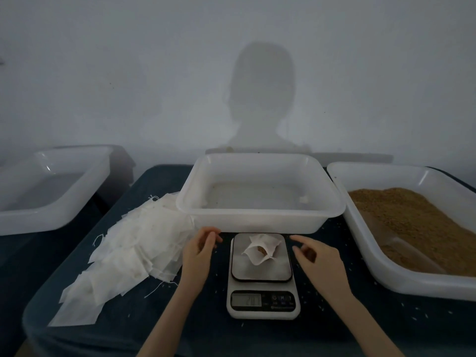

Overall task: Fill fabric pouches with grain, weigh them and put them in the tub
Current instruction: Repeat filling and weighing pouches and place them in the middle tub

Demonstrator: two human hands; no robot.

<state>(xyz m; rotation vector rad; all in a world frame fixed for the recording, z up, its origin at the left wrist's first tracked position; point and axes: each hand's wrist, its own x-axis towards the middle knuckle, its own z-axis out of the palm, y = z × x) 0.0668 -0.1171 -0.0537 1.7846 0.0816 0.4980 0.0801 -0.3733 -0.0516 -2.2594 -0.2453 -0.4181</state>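
Observation:
A small white fabric pouch (260, 249) lies on the platform of a kitchen scale (262, 300), its mouth open toward me with brown grain showing inside. My left hand (199, 249) hovers just left of the scale, fingers loosely curled, holding nothing. My right hand (315, 256) hovers just right of it, fingers apart and empty. Behind the scale stands a white tub (260, 220), nearly bare inside. A white tub of brown grain (401, 273) sits at the right. Several flat empty pouches (134, 243) lie piled at the left.
A third white tub (49, 217) sits at the far left on a lower surface. Loose grains are scattered over the dark tabletop (334, 328) around the scale. A pale wall with my shadow rises directly behind the tubs.

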